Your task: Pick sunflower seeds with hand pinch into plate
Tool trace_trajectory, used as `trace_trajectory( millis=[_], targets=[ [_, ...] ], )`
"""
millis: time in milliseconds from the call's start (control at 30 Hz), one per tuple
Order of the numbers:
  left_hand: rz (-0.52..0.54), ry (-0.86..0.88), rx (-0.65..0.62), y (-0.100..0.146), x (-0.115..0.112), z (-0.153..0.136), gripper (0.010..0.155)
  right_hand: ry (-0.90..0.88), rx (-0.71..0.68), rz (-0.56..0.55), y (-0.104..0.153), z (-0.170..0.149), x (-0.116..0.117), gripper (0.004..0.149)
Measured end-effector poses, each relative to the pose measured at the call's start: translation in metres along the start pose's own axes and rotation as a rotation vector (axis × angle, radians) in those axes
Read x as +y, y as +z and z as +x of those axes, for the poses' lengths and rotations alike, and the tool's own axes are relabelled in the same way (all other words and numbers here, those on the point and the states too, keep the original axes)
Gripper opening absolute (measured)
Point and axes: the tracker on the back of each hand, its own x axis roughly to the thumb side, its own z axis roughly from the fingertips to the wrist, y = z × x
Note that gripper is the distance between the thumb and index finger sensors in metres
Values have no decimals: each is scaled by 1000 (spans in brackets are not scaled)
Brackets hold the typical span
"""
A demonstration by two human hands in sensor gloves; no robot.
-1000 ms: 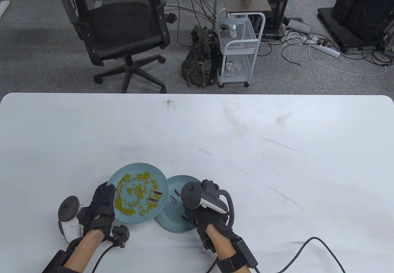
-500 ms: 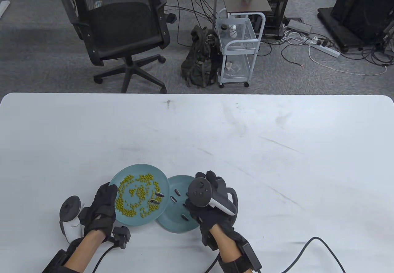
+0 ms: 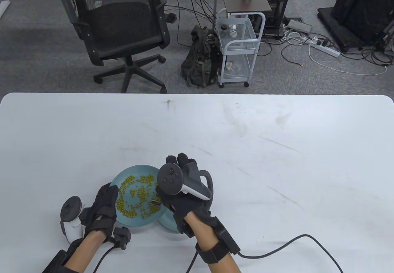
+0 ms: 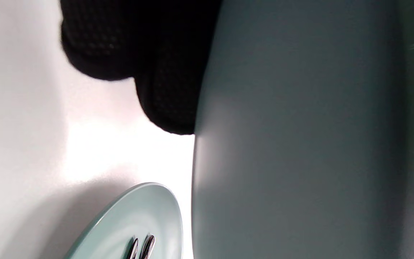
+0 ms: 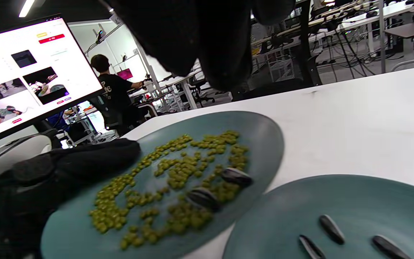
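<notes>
A teal plate (image 3: 135, 167) carries many green beans and two dark sunflower seeds (image 5: 235, 176). My left hand (image 3: 103, 203) grips its left rim and holds it tilted, its right edge over a second teal plate (image 5: 340, 190). That plate holds three sunflower seeds (image 5: 331, 228). My right hand (image 3: 172, 202) hovers over the bean plate's right edge, above the two seeds. Its fingers (image 5: 210, 43) hang above the plate, holding nothing. In the left wrist view my fingers (image 4: 156, 72) press the bean plate's underside (image 4: 300, 126). In the table view the second plate (image 3: 167, 223) is mostly hidden.
Both plates sit near the white table's (image 3: 246, 150) front edge. A black glove cable (image 3: 277, 248) trails to the right of my right forearm. An office chair (image 3: 120, 30) and a small cart (image 3: 237, 48) stand beyond the far edge.
My right hand has moved left and away from me, from over the second plate to over the bean plate's right edge. My left hand still holds the tilted bean plate.
</notes>
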Motion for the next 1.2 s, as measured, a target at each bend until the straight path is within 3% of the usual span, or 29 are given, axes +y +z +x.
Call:
trace_trajectory(
  millis=[200, 467, 867, 1200],
  targets=[
    [-3, -9, 6, 0, -1, 0, 45, 48, -9, 138, -20, 14, 36, 43],
    [-5, -18, 5, 0, -2, -1, 45, 105, 47, 219, -22, 7, 51, 42],
    [3, 26, 29, 1, 0, -3, 45, 225, 8, 216, -22, 22, 64, 37],
    [4, 2, 8, -1, 0, -4, 45, 194, 15, 167, -23, 12, 63, 33]
  ],
)
